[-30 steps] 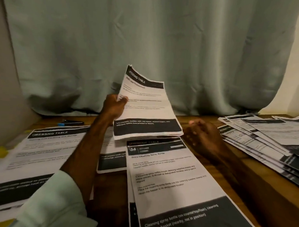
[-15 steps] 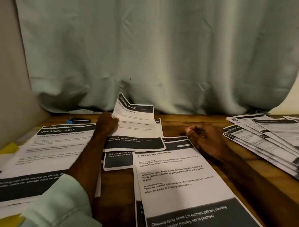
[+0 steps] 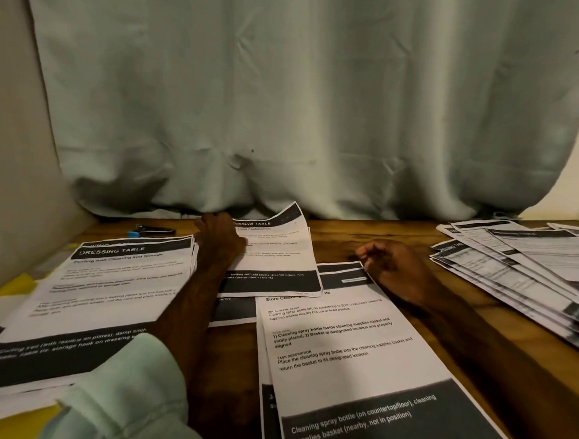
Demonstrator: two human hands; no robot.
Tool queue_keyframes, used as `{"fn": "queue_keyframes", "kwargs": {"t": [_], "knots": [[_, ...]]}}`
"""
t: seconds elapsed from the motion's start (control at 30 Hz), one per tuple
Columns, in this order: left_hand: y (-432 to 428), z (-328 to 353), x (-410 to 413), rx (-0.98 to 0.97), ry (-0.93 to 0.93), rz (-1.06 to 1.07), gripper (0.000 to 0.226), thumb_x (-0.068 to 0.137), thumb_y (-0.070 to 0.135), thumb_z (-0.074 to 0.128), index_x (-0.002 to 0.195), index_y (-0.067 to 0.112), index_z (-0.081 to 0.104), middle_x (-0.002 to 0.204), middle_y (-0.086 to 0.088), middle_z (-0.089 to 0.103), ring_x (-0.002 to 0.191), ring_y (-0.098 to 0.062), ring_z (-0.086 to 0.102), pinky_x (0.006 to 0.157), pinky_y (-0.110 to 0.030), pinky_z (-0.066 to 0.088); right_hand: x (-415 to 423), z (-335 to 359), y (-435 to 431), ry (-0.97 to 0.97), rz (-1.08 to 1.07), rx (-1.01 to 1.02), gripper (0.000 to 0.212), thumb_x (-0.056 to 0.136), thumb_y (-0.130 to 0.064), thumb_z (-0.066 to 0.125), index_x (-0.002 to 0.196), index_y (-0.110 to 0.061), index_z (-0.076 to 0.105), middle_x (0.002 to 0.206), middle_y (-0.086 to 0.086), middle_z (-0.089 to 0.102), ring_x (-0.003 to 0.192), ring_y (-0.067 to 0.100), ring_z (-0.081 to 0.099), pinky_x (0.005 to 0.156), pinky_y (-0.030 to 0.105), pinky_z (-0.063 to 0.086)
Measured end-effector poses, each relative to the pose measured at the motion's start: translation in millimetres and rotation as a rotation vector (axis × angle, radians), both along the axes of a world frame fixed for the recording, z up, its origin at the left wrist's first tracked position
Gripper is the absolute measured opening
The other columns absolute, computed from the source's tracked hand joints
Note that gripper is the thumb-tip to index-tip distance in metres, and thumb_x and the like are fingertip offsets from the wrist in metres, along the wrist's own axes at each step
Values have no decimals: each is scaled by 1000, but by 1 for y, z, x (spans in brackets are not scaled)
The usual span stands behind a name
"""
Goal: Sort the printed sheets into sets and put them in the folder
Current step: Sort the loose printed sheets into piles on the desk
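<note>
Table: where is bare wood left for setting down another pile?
Bare wood shows in a strip along the curtain, between the far sheet and the right pile, and in a wedge between the middle stack and that pile, though the right arm lies across it. The left side is crowded with the left stack.

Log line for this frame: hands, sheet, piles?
left hand: holds Dressing Table sheet by left edge | sheet: over middle pile, corner curled up | right hand: loosely curled, empty, on table
</note>
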State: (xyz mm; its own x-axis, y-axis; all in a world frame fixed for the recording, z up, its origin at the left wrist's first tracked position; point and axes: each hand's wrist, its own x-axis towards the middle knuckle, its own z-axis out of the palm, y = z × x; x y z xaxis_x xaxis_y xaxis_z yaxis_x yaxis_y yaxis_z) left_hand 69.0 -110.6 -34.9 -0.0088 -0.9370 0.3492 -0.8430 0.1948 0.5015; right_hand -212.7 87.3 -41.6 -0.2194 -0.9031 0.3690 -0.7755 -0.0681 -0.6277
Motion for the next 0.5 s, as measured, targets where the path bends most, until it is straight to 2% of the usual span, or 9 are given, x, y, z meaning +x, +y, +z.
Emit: {"fn": "queue_keyframes", "kwargs": {"t": [0.07,0.13,0.23,0.33,0.43,0.5], "knots": [[7,4,-10,-67,-46,-31,61,78,28,85,127,7,55,142,-19,41,135,-40,34,105,-50,38,-2,-1,-1,56,2,-2,34,93,7,59,113,-18,71,111,-5,70,103,7,64,90,18,53],[12,6,-21,-143,-58,-120,54,79,27,84,122,7,59,142,-20,42,133,-41,35,104,-50,38,-4,-1,-2,99,-21,-7,33,95,6,57,112,-18,71,110,-5,70,104,8,64,95,22,51],[18,4,-41,-321,-32,-331,43,73,11,86,108,-2,65,122,-26,56,120,-47,47,99,-52,40,-14,0,-2,121,-90,10,32,92,7,58,112,-15,72,110,-3,70,104,11,62,89,19,46],[35,3,-62,-369,-13,-536,28,75,14,74,97,-2,67,104,-24,63,106,-48,55,92,-50,40,-27,7,6,125,-195,21,32,86,5,68,108,-18,72,108,-1,69,101,16,63,82,23,49],[65,15,-93,-270,-63,-680,17,74,14,66,87,5,73,91,-17,70,95,-39,62,85,-43,44,-44,13,23,110,-379,6,20,77,-10,75,90,-24,72,93,-5,70,84,14,67,74,34,60],[86,22,-111,-137,-175,-795,7,79,14,70,82,17,75,87,-5,73,90,-25,67,84,-37,52,-59,14,37,176,-508,-29,11,67,-26,75,76,-23,69,83,-4,69,76,15,67,69,34,61]]}}
